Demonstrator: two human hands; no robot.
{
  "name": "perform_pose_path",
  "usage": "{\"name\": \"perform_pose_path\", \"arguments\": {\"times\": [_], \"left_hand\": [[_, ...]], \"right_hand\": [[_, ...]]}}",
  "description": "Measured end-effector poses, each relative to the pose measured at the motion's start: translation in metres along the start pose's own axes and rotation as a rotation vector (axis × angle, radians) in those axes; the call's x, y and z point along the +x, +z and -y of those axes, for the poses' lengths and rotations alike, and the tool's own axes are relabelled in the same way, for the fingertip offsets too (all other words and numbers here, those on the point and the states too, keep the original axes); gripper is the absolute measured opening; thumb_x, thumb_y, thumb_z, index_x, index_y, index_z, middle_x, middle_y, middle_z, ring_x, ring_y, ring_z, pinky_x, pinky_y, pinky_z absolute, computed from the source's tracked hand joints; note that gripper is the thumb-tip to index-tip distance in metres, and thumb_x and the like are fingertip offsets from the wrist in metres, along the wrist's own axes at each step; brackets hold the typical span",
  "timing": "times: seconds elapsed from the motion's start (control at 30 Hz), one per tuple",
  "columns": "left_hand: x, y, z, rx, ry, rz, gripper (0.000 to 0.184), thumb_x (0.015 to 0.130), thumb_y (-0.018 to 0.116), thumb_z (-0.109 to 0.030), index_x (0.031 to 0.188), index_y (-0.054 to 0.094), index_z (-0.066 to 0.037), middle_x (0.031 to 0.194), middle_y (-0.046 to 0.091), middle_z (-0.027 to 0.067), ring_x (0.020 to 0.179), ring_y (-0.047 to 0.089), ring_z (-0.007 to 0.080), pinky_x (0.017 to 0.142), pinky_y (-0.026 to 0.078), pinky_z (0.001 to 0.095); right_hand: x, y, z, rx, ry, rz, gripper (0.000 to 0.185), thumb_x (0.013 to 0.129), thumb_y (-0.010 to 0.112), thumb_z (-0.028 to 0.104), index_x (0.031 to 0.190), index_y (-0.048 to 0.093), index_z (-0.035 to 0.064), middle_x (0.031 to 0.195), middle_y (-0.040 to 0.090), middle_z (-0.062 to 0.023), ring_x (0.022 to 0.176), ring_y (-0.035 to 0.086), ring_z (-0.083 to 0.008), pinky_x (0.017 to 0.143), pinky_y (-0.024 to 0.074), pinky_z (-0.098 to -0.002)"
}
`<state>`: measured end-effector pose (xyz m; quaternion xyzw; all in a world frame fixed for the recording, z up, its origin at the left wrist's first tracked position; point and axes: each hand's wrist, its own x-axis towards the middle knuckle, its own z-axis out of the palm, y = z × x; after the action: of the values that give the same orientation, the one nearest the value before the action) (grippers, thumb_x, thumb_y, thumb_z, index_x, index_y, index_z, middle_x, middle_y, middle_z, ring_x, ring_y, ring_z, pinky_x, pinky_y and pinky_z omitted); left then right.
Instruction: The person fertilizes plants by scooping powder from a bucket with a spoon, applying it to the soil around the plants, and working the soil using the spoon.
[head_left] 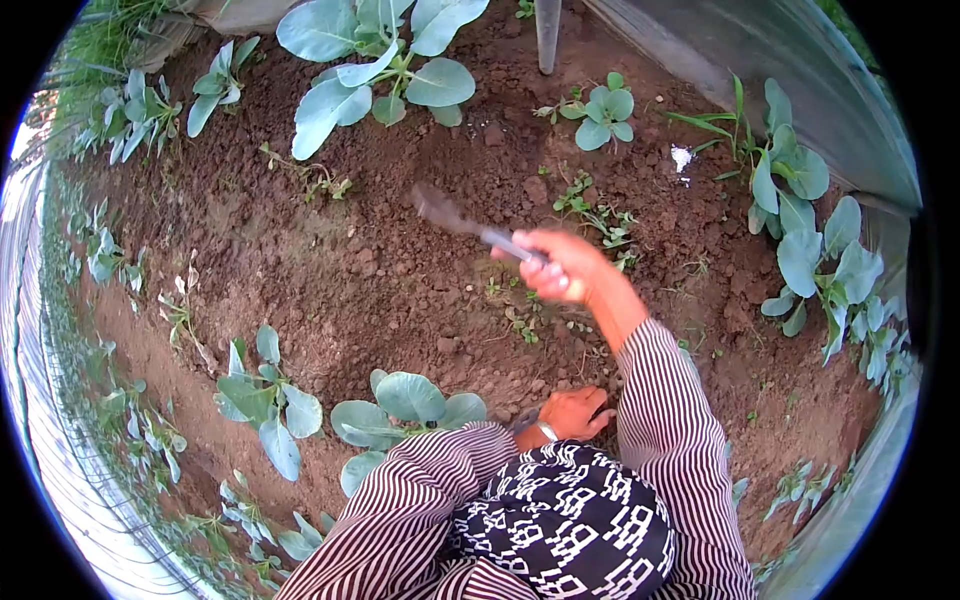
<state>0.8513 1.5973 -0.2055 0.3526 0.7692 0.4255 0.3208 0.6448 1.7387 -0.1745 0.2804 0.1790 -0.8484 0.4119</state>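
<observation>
My right hand [565,265] is closed around the grey handle of a short hand tool [500,243]. Its blade points to the upper left over the soil and is smeared by motion, so its shape is unclear. Low weeds [525,325] grow just below this hand. My left hand [575,412], with a pale band at the wrist, is low over the ground beside black and white patterned cloth [570,520]. Its fingers are partly hidden, and I cannot make out whether they hold anything. A cabbage-like plant [410,397] with broad blue-green leaves stands left of it.
Brown crumbly soil [380,240] spreads around my hands. A large leafy plant [380,75] grows at the top, a smaller one [605,115] to its right. A grey post [547,35] stands near plastic sheeting [800,90]. More plants [800,260] line the right side.
</observation>
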Motion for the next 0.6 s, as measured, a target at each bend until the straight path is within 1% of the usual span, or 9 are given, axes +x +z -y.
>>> {"name": "perform_pose_path", "arguments": {"times": [0.07, 0.13, 0.2, 0.27, 0.3, 0.43, 0.47, 0.53, 0.6], "left_hand": [[0.002, -0.002, -0.003, 0.0, 0.005, 0.007, 0.027, 0.076, 0.064, -0.024, 0.096, 0.059, -0.006, 0.082, 0.06, 0.0108, 0.074, 0.063, 0.0298, 0.065, 0.052, 0.0391], [0.002, -0.002, -0.003, 0.001, 0.026, -0.015, 0.026, 0.077, 0.064, -0.025, 0.094, 0.059, -0.006, 0.08, 0.06, 0.0102, 0.072, 0.063, 0.0294, 0.064, 0.052, 0.039], [0.002, -0.006, -0.004, 0.018, 0.007, -0.001, 0.026, 0.078, 0.064, -0.026, 0.091, 0.058, -0.006, 0.079, 0.06, 0.0102, 0.071, 0.063, 0.0291, 0.063, 0.052, 0.039], [0.002, -0.006, -0.008, 0.032, -0.019, 0.031, 0.026, 0.077, 0.064, -0.027, 0.091, 0.059, -0.006, 0.08, 0.06, 0.0105, 0.072, 0.064, 0.0291, 0.063, 0.052, 0.0388], [0.002, -0.004, -0.008, 0.002, 0.024, -0.05, 0.027, 0.082, 0.064, -0.031, 0.082, 0.053, -0.006, 0.076, 0.058, 0.0107, 0.067, 0.062, 0.0302, 0.058, 0.05, 0.0417], [0.003, 0.0, -0.003, -0.005, 0.044, -0.056, 0.027, 0.081, 0.065, -0.032, 0.082, 0.055, -0.006, 0.074, 0.058, 0.0102, 0.065, 0.062, 0.0298, 0.057, 0.049, 0.0406], [0.003, 0.001, -0.004, -0.004, 0.034, -0.065, 0.027, 0.081, 0.065, -0.032, 0.082, 0.056, -0.007, 0.074, 0.059, 0.0102, 0.065, 0.062, 0.0301, 0.057, 0.049, 0.0406], [0.003, -0.002, -0.008, 0.002, 0.019, -0.07, 0.026, 0.08, 0.066, -0.032, 0.081, 0.057, -0.007, 0.074, 0.06, 0.0101, 0.065, 0.062, 0.0309, 0.058, 0.05, 0.0406], [0.003, -0.002, -0.007, -0.119, -0.058, -0.066, 0.015, 0.084, 0.062, -0.02, 0.087, 0.059, -0.006, 0.075, 0.061, 0.0065, 0.062, 0.06, 0.0204, 0.057, 0.05, 0.0335]], "right_hand": [[-0.005, 0.009, -0.02, -0.14, 0.066, -0.054, 0.031, 0.099, 0.042, 0.022, 0.111, 0.053, -0.0047, 0.062, 0.043, 0.0024, 0.04, 0.03, -0.0002, 0.029, 0.0239, -0.0153], [0.003, -0.007, -0.022, -0.149, 0.09, -0.211, 0.035, 0.099, 0.041, 0.027, 0.114, 0.055, -0.0025, 0.06, 0.04, 0.0045, 0.039, 0.028, 0.0007, 0.029, 0.0228, -0.0143], [-0.005, -0.022, 0.005, -0.062, 0.09, -0.21, 0.033, 0.099, 0.043, 0.026, 0.113, 0.054, -0.002, 0.06, 0.04, 0.0048, 0.039, 0.028, 0.0008, 0.029, 0.0232, -0.0147], [-0.011, -0.025, 0.024, -0.079, -0.048, -0.276, 0.034, 0.099, 0.042, 0.027, 0.115, 0.052, -0.0015, 0.06, 0.04, 0.005, 0.04, 0.029, 0.0008, 0.029, 0.0244, -0.0156], [-0.016, -0.024, 0.03, -0.07, -0.102, -0.277, 0.034, 0.099, 0.042, 0.027, 0.115, 0.052, -0.0015, 0.06, 0.04, 0.005, 0.039, 0.029, 0.0008, 0.029, 0.0246, -0.0157], [-0.027, -0.019, 0.031, 0.108, -0.242, -0.104, 0.033, 0.1, 0.042, 0.026, 0.114, 0.051, -0.0018, 0.06, 0.039, 0.0045, 0.039, 0.029, 0.0002, 0.029, 0.0251, -0.0161], [-0.03, -0.02, 0.026, 0.046, -0.23, -0.092, 0.033, 0.099, 0.044, 0.026, 0.115, 0.052, -0.0022, 0.06, 0.041, 0.0035, 0.039, 0.029, -0.0007, 0.029, 0.0245, -0.0168], [-0.026, -0.017, 0.012, -0.169, -0.051, -0.309, 0.033, 0.098, 0.046, 0.025, 0.116, 0.053, -0.002, 0.061, 0.044, 0.0017, 0.039, 0.03, -0.0015, 0.03, 0.0237, -0.0175], [-0.039, -0.018, -0.01, -0.222, -0.125, -0.326, 0.025, 0.095, 0.052, 0.022, 0.108, 0.054, 0.0005, 0.063, 0.05, -0.0017, 0.04, 0.033, -0.0018, 0.03, 0.0244, -0.0175]]}}
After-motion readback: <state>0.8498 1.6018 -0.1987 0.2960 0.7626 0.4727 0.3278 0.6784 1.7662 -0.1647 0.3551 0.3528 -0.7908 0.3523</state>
